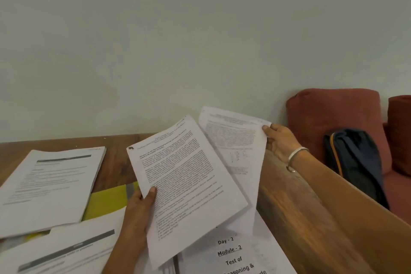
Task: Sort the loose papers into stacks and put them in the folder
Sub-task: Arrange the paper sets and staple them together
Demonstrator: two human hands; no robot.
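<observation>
My left hand [140, 204] grips a stapled set of printed pages [184, 187] by its left edge, thumb on top, tilted above the table. My right hand [280, 142] pinches the top right corner of a single printed sheet [235, 147], lifted behind and to the right of that set. A yellow-green folder [109, 200] lies on the wooden table [115, 162], partly under other papers. A paper stack [49, 184] lies at the left. Another stack [62, 249] lies at the front left. A sheet headed "Day - 2 Module - 2" [235, 251] lies under the held pages.
The table's right edge [289, 196] runs diagonally under my right forearm. Beyond it stand red cushions [333, 115] with a dark blue bag [355, 158] leaning on them. A pale wall [178, 40] backs the table.
</observation>
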